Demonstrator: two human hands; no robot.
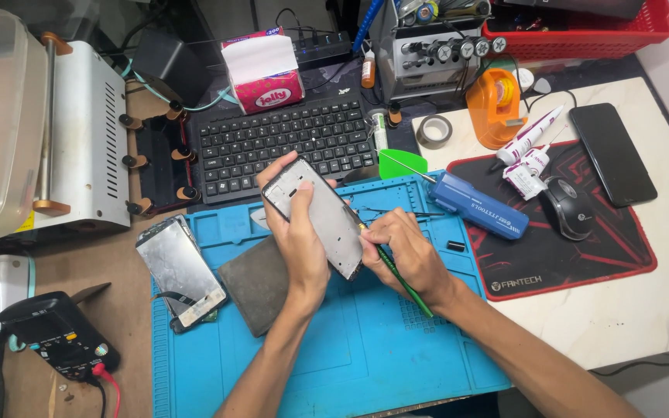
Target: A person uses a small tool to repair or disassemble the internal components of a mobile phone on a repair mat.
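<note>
The left hand [300,240] is closed around a grey, rectangular metal phone frame [315,217], thumb laid across its face and fingers wrapped behind, holding it tilted above the blue silicone repair mat [350,356]. The frame's long axis runs from upper left, near the keyboard, down to lower right, and its lower right edge meets the right hand [404,251]. That hand is closed in a pen grip on a thin green-handled tool [400,279], whose tip sits against the frame's right edge while the handle trails down and to the right over the mat. So the frame lies directly between both hands, the left carrying it and the right working at its nearer long side. Just left of the left forearm a dark grey flat panel [253,286] lies on the mat, and beside it a detached phone screen with a worn silvery back [180,271]. Behind the hands stands a black keyboard [284,143]; to the right a blue electric screwdriver [478,205] lies across the mat's edge on the surface.
</note>
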